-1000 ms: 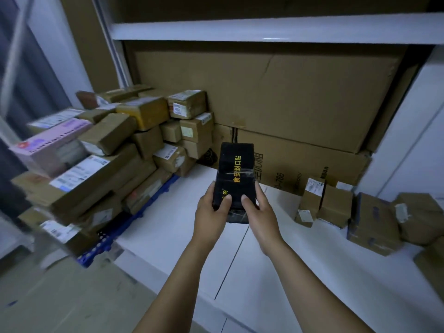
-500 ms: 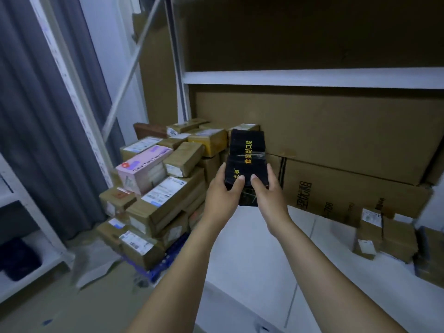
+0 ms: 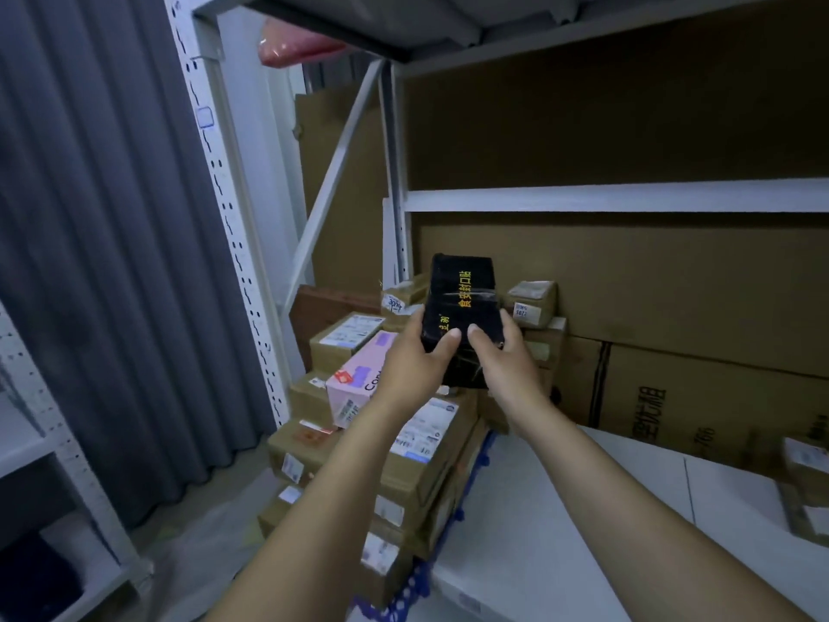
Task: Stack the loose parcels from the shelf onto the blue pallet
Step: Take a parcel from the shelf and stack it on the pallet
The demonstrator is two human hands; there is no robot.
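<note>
Since a second back we are swinging the black parcel [image 3: 461, 307] leftward, off the white shelf board [image 3: 560, 509]. It is now hanging in the air over the top of the parcel stack [image 3: 417, 455]; whether it is touching the pile we cannot tell. Yellow print is running along its upper face and clear tape is crossing its middle.

We are gripping its near end with both hands. Our left hand [image 3: 415, 359] is clamping the 7 o'clock corner and our right hand [image 3: 507, 356] the 5 o'clock corner, thumbs pressing on top, fingers wrapping the sides.

- 7 o'clock from the parcel: a pink box [image 3: 359, 381] is sitting on the brown cartons of the stack.
- 6 o'clock, low in view: the blue pallet [image 3: 399, 597] is showing under the stack.
- 3 o'clock: a small labelled parcel [image 3: 531, 303] is resting on the pile's back row.
- 1 to 4 o'clock: large flat cartons [image 3: 673, 285] are standing behind the shelf.
- Far out at 4 o'clock: more loose parcels [image 3: 805, 482] are lying on the board.
- 9 o'clock: a grey curtain [image 3: 112, 217] is hanging past a perforated upright [image 3: 233, 262].
</note>
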